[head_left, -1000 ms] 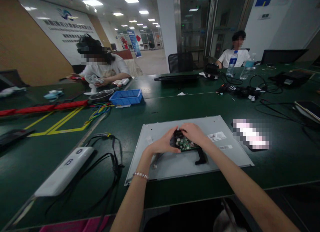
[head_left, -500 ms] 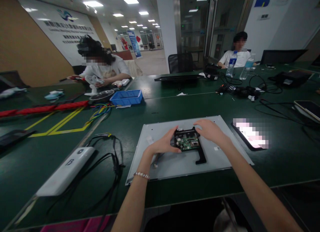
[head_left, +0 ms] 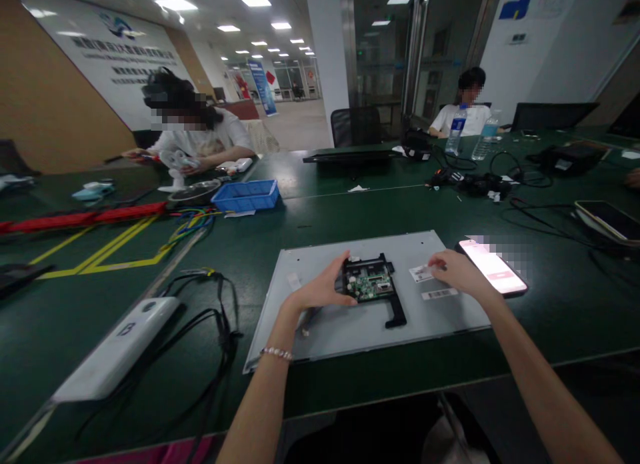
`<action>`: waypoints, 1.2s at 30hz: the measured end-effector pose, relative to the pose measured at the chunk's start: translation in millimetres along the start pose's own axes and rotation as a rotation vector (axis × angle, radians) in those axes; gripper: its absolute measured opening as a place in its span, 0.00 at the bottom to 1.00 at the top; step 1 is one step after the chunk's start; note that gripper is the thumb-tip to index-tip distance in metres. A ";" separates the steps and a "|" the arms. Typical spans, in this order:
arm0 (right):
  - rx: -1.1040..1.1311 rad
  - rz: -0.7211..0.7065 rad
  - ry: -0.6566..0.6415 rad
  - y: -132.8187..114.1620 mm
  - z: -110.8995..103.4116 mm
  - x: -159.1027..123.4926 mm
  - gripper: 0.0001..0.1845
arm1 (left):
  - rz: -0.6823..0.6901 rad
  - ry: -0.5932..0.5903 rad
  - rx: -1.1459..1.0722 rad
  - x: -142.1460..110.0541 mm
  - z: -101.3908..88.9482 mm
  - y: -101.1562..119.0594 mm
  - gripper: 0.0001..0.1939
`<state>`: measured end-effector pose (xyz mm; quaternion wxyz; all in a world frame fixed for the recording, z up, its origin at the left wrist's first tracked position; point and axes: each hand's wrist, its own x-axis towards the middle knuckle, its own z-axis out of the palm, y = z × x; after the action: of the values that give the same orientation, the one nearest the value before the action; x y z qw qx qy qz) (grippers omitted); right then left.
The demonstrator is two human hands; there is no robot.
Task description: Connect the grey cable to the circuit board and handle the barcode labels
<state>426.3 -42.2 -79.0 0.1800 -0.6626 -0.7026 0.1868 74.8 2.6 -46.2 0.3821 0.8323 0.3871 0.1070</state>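
Observation:
A flat grey metal panel (head_left: 340, 341) lies on the table before me. On it sits a black plastic frame (head_left: 397, 311) carrying a green circuit board (head_left: 367, 285). My left hand (head_left: 323, 284) grips the frame's left side, thumb at the near edge and fingers at the far edge. To the right, my right hand (head_left: 457, 271) hovers over the panel by a white label (head_left: 421, 273), its fingers curled together; whatever they may hold is too small to make out. A barcode sticker (head_left: 440, 294) shows just below that hand.
A lit phone (head_left: 493, 267) lies right of the panel. A white power bank (head_left: 120, 347) and black cables (head_left: 227, 324) are at left. Farther back are a blue bin (head_left: 245, 196), a dark monitor (head_left: 350, 156) and water bottles (head_left: 456, 131). Two people sit across the table.
My right hand has left the black frame's far right corner and moved right, uncovering the white label and barcode sticker. My left hand stays on the frame. The view has shifted slightly.

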 end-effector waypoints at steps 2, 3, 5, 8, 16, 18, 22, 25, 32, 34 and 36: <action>0.048 0.012 -0.013 -3.0 0.2 -0.2 0.09 | 0.007 0.001 -0.010 -0.2 0.4 -0.6 0.57; 0.073 0.017 -0.012 -3.7 0.5 -0.3 0.09 | 0.010 0.003 -0.012 -0.4 0.6 -0.9 0.57; 0.123 0.028 -0.001 -3.8 1.9 -0.7 0.08 | 0.013 0.007 -0.013 -0.6 0.7 -1.2 0.57; 0.182 0.065 0.020 -2.1 5.4 -1.4 0.07 | 0.008 0.004 -0.008 -0.8 0.5 -0.6 0.57; 0.447 0.037 0.045 -17.2 11.7 -6.1 0.08 | 0.017 0.007 0.004 -1.3 0.9 -0.9 0.57; 0.542 0.025 -0.014 -27.1 15.0 -8.3 0.09 | 0.022 0.004 0.000 -1.5 1.2 -2.2 0.57; 0.621 -0.010 -0.098 -44.2 25.3 -11.8 0.09 | 0.027 0.008 -0.002 -1.7 1.7 -4.4 0.58; 0.593 -0.034 -0.094 -51.5 32.5 -12.3 0.08 | 0.024 0.010 0.000 -1.1 2.3 -6.1 0.57; 0.545 -0.186 0.006 -58.5 39.2 -13.3 0.06 | 0.032 0.015 0.010 0.9 2.7 -5.5 0.58; 0.488 -0.220 0.041 -60.0 39.7 -15.4 0.06 | 0.025 0.013 0.010 0.7 2.5 -3.8 0.58; 0.440 -0.236 0.075 -61.1 40.1 -17.2 0.06 | 0.023 0.015 0.011 0.4 2.3 -2.3 0.58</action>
<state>354.4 -63.5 -83.2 0.3662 -0.5275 -0.7103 0.2883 74.9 2.5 -49.5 0.3737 0.8378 0.3810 0.1155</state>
